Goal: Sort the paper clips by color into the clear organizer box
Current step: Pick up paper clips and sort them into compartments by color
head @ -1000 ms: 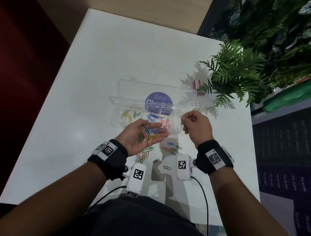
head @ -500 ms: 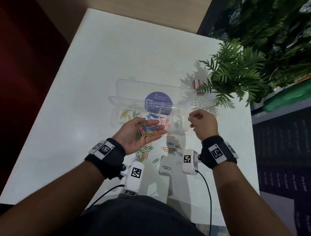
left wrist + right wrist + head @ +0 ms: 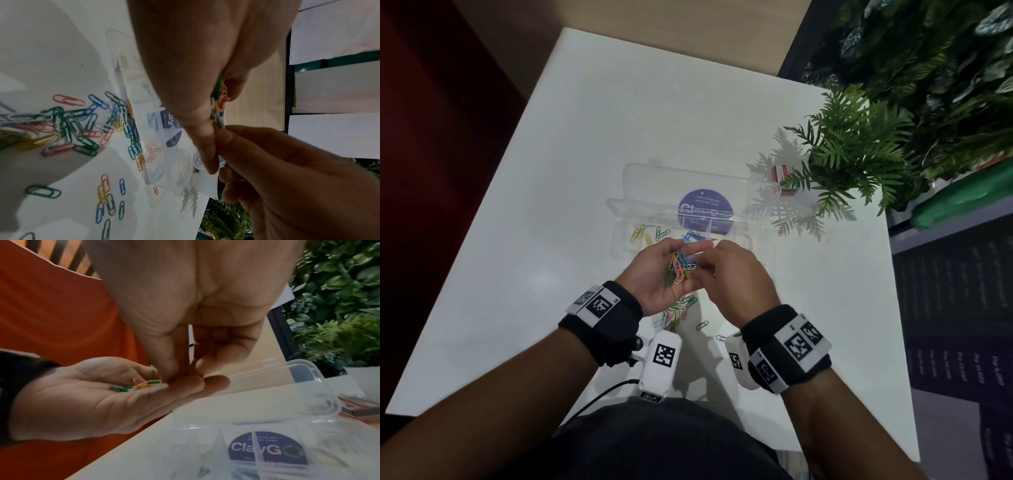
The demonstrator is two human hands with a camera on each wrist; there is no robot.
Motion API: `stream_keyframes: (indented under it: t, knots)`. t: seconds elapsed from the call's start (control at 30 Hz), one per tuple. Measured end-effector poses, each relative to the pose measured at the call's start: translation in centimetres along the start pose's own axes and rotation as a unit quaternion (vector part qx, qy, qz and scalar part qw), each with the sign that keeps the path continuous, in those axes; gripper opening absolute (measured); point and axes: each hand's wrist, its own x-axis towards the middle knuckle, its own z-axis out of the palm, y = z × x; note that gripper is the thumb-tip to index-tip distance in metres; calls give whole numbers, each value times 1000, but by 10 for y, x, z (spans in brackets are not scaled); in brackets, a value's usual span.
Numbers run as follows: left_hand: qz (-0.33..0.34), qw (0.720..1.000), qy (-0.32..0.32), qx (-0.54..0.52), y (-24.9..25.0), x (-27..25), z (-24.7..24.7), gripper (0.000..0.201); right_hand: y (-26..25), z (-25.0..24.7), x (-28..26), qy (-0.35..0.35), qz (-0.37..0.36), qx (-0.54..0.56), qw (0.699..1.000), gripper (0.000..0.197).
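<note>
My left hand [image 3: 654,274] lies palm up in front of the clear organizer box [image 3: 619,236] and carries a bunch of mixed-colour paper clips [image 3: 680,269] on its palm and fingers. My right hand [image 3: 726,270] has its thumb and forefinger tips down on the left fingers, pinching a pale clip [image 3: 221,160] at the edge of the bunch. The right wrist view shows green, yellow and pink clips [image 3: 141,385] on the left palm. The open box holds yellow clips [image 3: 638,234], a green one [image 3: 662,233] and blue ones [image 3: 690,236] in separate compartments. The hands hide its right compartments.
More loose clips [image 3: 68,126] lie on the white table [image 3: 551,240] under and behind my hands. The box lid [image 3: 308,386] with a purple sticker [image 3: 705,209] lies open at the back. A fern [image 3: 859,161] overhangs the table's right side, above a small red and white box [image 3: 780,173].
My right hand has swung left from the right end of the box to my left palm and now pinches at the clips there. The left hand has stayed in place.
</note>
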Motion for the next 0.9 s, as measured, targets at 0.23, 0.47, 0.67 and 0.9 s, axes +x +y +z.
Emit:
stream_keyframes:
  t: [0.23, 0.47, 0.67, 0.9]
  knots:
    - [-1, 1000, 14, 17, -3, -4, -3, 45, -16, 4, -4, -6, 9, -23, 1000, 29]
    - [15, 998, 18, 53, -5, -3, -7, 42, -25, 10, -7, 12, 35, -51, 998, 35]
    - [12, 998, 22, 55, -6, -4, -9, 29, -24, 15, -2, -13, 79, 42, 996, 26]
    - [16, 998, 34, 58, -8, -5, -4, 29, -23, 12, -5, -3, 80, -3, 997, 33]
